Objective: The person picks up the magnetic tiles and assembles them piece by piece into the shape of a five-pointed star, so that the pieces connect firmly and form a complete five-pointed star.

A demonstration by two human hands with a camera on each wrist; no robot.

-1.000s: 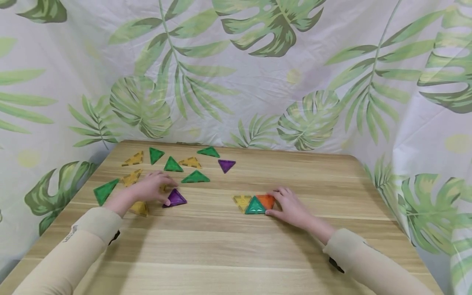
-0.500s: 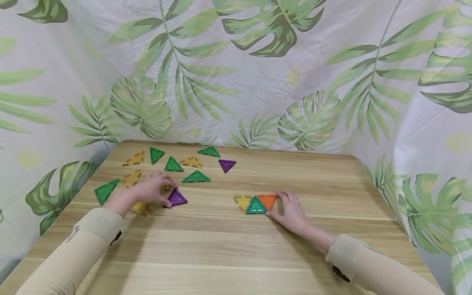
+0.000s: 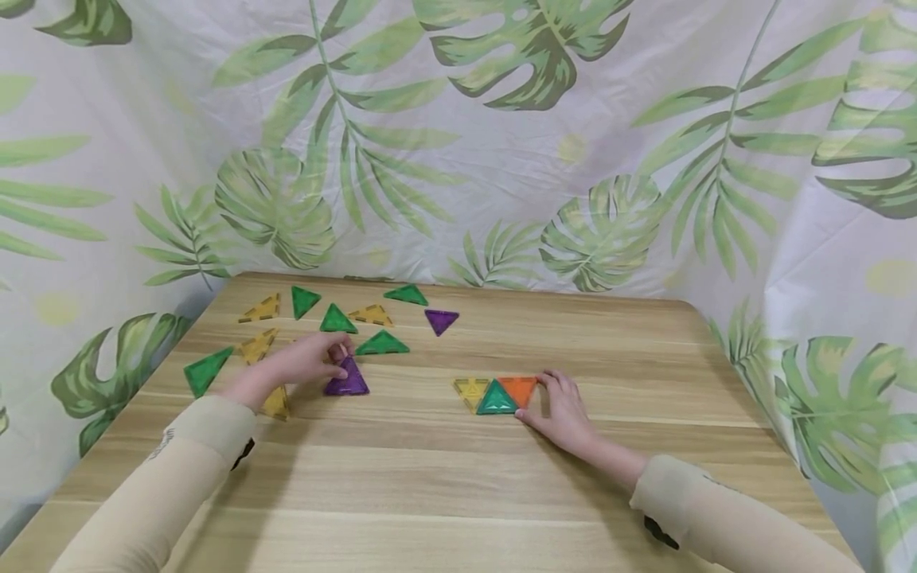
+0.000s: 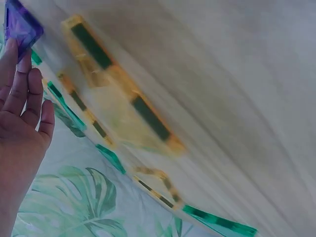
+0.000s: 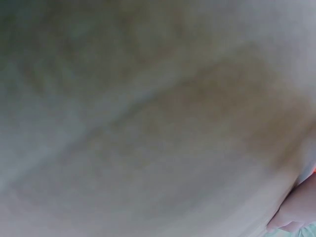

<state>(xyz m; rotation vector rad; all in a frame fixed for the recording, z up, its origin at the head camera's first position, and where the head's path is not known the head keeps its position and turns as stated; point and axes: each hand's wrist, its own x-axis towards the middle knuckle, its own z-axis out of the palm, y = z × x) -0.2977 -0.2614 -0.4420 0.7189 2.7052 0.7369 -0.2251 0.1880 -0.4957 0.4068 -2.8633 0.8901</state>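
My left hand [image 3: 311, 358] pinches a purple triangle tile [image 3: 347, 380] between thumb and fingers, left of the table's middle. In the left wrist view, the purple tile [image 4: 22, 27] is in the fingertips of the left hand [image 4: 22, 108]. My right hand [image 3: 566, 414] holds an orange triangle tile [image 3: 519, 390] at its edges, thumb at the lower corner and finger at the upper right one. Against the orange tile lies a green triangle tile [image 3: 496, 400], with a yellow triangle tile [image 3: 470, 391] at its left, forming a flat row. The right wrist view is mostly blurred.
Several loose green and yellow triangle tiles lie at the back left, among them a green one [image 3: 208, 372] and a yellow one [image 3: 371, 315]. Another purple tile [image 3: 441, 321] lies farther back. A leaf-print cloth [image 3: 501, 159] hangs behind the wooden table [image 3: 444, 477].
The left hand has shifted slightly right and turned the purple tile, one point now facing away. The right hand has drawn back a little to the right, showing more of the orange tile.
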